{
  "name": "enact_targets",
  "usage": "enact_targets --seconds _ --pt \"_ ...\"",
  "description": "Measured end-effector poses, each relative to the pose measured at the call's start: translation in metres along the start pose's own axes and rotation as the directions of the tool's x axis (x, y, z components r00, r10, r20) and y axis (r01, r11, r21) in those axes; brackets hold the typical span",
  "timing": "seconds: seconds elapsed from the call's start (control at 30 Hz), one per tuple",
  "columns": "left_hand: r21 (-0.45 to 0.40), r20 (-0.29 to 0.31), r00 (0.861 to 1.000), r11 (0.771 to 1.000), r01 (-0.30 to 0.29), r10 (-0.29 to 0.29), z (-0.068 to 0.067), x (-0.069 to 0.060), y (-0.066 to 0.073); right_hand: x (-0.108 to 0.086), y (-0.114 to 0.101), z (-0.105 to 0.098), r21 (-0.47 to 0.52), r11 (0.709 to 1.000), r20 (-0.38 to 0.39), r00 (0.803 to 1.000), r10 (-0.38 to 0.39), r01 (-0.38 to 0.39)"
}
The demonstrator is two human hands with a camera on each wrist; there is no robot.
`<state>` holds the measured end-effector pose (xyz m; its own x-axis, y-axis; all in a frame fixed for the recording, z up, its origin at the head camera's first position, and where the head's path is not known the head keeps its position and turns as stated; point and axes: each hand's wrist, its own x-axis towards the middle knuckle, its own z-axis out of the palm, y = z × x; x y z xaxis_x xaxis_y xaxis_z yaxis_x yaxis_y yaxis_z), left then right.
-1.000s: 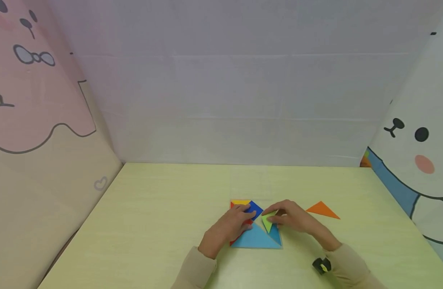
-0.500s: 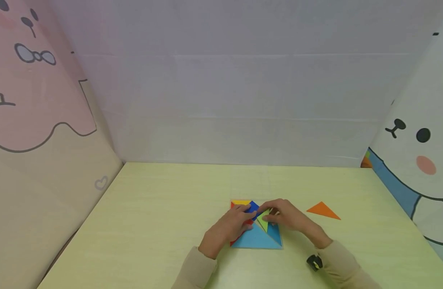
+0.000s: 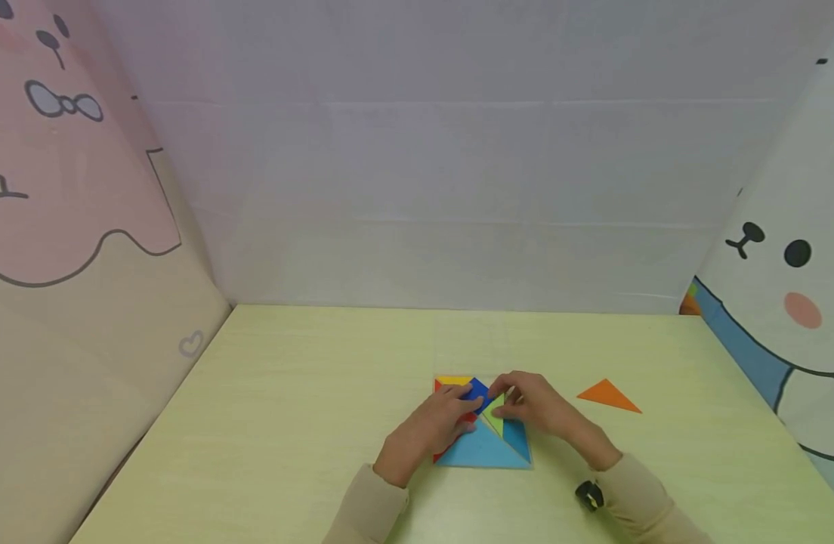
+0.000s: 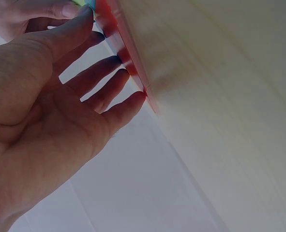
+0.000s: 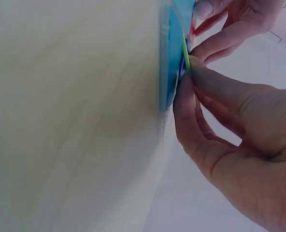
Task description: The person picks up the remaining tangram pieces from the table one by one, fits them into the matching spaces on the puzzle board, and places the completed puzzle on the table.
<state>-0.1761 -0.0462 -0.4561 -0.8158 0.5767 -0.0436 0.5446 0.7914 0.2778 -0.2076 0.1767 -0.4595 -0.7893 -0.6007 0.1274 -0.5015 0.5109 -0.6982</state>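
Observation:
In the head view, tangram pieces lie together in a square: a yellow piece [image 3: 453, 381], a blue square [image 3: 478, 387], a red piece [image 3: 469, 417], a large light-blue triangle [image 3: 483, 449] and a blue triangle [image 3: 516, 438]. My left hand [image 3: 432, 421] rests on the red and blue pieces with its fingers extended, covering part of them. With thumb and fingers, my right hand [image 3: 542, 406] pinches a light-green triangle [image 3: 496, 420] over the square's right side. The right wrist view shows this green triangle [image 5: 186, 54] edge-on, slightly tilted, between thumb and fingertips.
An orange triangle [image 3: 607, 397] lies apart on the pale wooden table [image 3: 308, 408], right of the right hand. A black strap-like item [image 3: 589, 496] sits by the right sleeve. A pale wall sheet [image 3: 444, 227] stands behind the table, with printed cartoon sheets at both sides.
My right hand has moved left with the green triangle, bringing it beside the blue square and lying flatter. My left hand has stayed in place.

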Motion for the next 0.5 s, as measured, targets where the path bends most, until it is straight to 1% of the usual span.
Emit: enact_targets --seconds 0.2,0.37,0.5 --pt "-0.015 -0.009 1.0 1.0 -0.011 0.011 -0.0002 -0.0009 -0.0005 0.002 0.0036 -0.0016 0.022 0.998 0.043 0.997 -0.061 0.06" --pt "-0.004 -0.029 0.999 0.999 -0.033 0.033 0.0001 -0.0012 -0.0013 0.0027 0.0027 -0.001 0.024 0.998 0.054 0.997 -0.053 0.052" --pt "-0.002 -0.031 0.999 0.999 -0.033 0.033 0.0008 -0.0013 -0.0019 0.0017 -0.0005 0.0016 0.022 0.998 0.037 0.997 -0.066 0.066"
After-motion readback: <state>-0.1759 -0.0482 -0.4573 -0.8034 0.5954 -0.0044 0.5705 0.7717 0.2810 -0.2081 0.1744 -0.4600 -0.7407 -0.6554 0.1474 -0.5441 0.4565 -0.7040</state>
